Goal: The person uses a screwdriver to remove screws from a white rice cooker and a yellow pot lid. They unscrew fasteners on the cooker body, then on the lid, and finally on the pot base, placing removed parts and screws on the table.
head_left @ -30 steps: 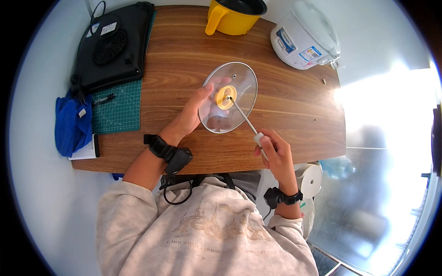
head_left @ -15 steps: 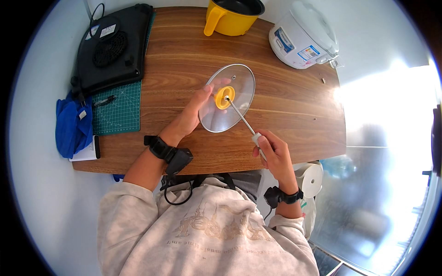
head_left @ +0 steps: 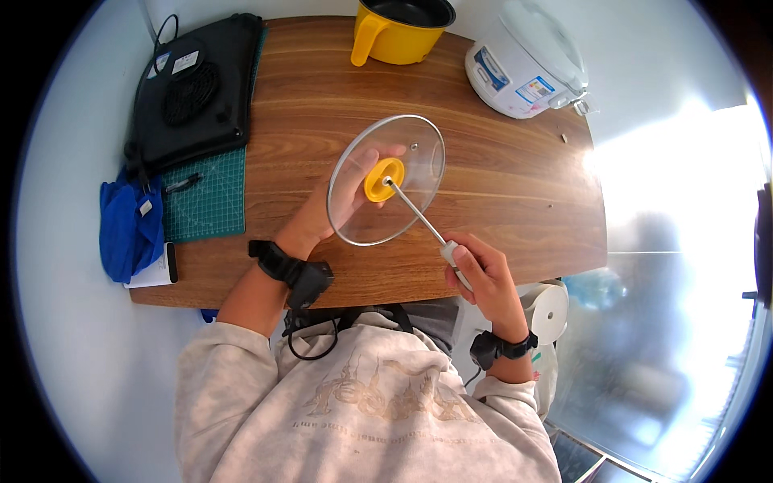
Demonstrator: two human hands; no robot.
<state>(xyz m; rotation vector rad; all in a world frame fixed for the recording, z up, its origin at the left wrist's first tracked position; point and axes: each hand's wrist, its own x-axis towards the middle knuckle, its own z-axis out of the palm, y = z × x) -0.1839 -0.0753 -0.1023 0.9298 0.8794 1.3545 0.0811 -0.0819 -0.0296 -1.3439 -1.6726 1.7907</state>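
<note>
Tilted above the table is a round glass pot lid [head_left: 419, 171] with a metal rim and a yellow knob [head_left: 374, 185] at its centre. My left hand [head_left: 317, 217] grips the lid from behind; its fingers show through the glass around the knob. My right hand [head_left: 493, 282] is closed around the pale handle of a screwdriver [head_left: 420, 214]. The metal shaft slants up and left, its tip at the middle of the knob. Whether the tip sits in a screw is too small to tell.
Across the wooden table [head_left: 298, 105] stand a yellow pot [head_left: 407, 40] and a white rice cooker [head_left: 515, 72]. An upturned black appliance [head_left: 197, 113], probably a cooktop, lies partly over a green cutting mat [head_left: 211, 205] at left, beside a blue cloth [head_left: 130, 225]. A paper roll [head_left: 550, 315] is below the right edge.
The lid has shifted slightly left and turned, so more of my left hand now shows through its glass. The screwdriver tip has followed the knob.
</note>
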